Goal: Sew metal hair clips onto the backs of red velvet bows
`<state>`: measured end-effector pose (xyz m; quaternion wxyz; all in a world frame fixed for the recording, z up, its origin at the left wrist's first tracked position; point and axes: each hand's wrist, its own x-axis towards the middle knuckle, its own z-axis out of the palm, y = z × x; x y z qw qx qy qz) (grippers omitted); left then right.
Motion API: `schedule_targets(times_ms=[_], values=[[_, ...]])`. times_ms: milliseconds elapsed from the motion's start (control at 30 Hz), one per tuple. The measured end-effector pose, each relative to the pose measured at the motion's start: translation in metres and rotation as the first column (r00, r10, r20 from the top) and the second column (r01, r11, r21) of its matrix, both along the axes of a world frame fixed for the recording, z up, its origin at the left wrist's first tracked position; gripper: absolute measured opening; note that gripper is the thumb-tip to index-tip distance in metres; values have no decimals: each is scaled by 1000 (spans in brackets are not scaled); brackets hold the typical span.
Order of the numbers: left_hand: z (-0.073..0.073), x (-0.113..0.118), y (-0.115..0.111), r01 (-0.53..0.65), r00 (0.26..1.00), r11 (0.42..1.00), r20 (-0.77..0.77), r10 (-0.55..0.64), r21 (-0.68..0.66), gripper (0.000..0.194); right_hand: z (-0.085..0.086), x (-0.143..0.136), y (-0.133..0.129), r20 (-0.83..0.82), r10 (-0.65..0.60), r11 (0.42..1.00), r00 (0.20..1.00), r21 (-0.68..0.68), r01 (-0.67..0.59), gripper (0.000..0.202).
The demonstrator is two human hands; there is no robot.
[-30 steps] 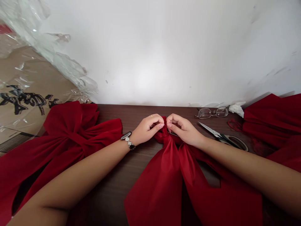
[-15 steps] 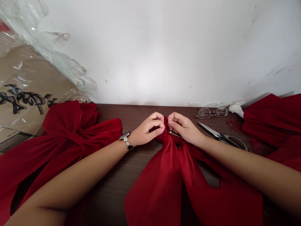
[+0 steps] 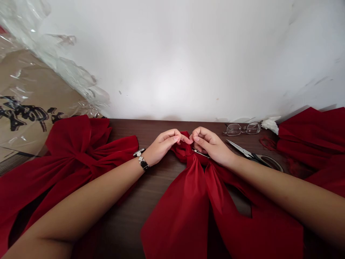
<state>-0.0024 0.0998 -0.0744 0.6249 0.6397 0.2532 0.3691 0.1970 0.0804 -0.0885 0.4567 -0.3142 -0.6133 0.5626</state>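
A red fabric bow (image 3: 185, 187) lies in front of me, its two long tails spreading toward me. At its knot, a slim metal clip (image 3: 201, 154) shows beside my right fingers. My left hand (image 3: 168, 144) is over the knot's upper left, thumb pressed to the bent fingers and one finger stretched toward the other hand. My right hand (image 3: 208, 144) is closed in a pinch just right of the knot, with its fingertips meeting that left finger. Whatever either hand pinches is too small or hidden to make out.
Another red bow (image 3: 83, 154) lies left, before a plastic-wrapped cardboard box (image 3: 27, 79). On the right are scissors (image 3: 253, 155), eyeglasses (image 3: 242, 128), a crumpled white tissue (image 3: 270, 125) and more red fabric (image 3: 309, 136). A white wall (image 3: 172, 61) backs the dark wooden table (image 3: 129, 126).
My left hand has shifted slightly left, and one of its fingers now reaches across to the right fingertips. More of the knot shows. My right hand has barely moved.
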Motion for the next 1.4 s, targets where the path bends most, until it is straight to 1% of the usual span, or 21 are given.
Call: schedule_targets(times_ms=[67,200,267,367,467,633,767,900,1000,1100,1233,1400], values=[[0,1,-1,8,1000,1000,-27,-8,-11,24,2,0,-1,-10,10,1000,1000,1,-10,30],[0,2,-1,-55,990,998,-131,57,24,27,4,-1,-3,-24,33,999,999,3,-33,32],[0,1,0,-74,983,997,-169,75,13,26,4,-2,-4,-24,49,999,999,4,-49,32],[-1,1,1,-68,982,996,-179,55,-66,26,3,-2,-4,-22,59,998,998,0,-59,32],[-2,1,1,-56,985,986,-167,30,-154,30,2,-1,-5,-26,61,998,998,-10,-61,31],[-1,1,1,-93,991,963,-117,65,-252,40,1,0,-5,-66,45,999,997,3,-45,28],[1,2,0,-121,986,945,-147,79,-303,31,3,-1,-8,-94,6,998,996,63,0,27],[2,3,0,-80,984,951,-174,28,-299,28,3,-3,-12,-41,-73,979,997,190,79,18],[2,4,1,-60,988,956,-156,15,-288,24,2,-2,-14,-1,-139,953,990,271,135,12],[2,3,2,-76,993,955,-111,46,-286,18,1,-2,-12,-4,-171,942,985,293,165,11],[2,3,1,-57,993,958,-113,25,-282,15,1,-2,-11,-21,-210,931,977,301,207,13],[5,6,-2,-85,985,970,-169,46,-230,18,2,-3,-14,8,-186,917,983,359,171,12]])
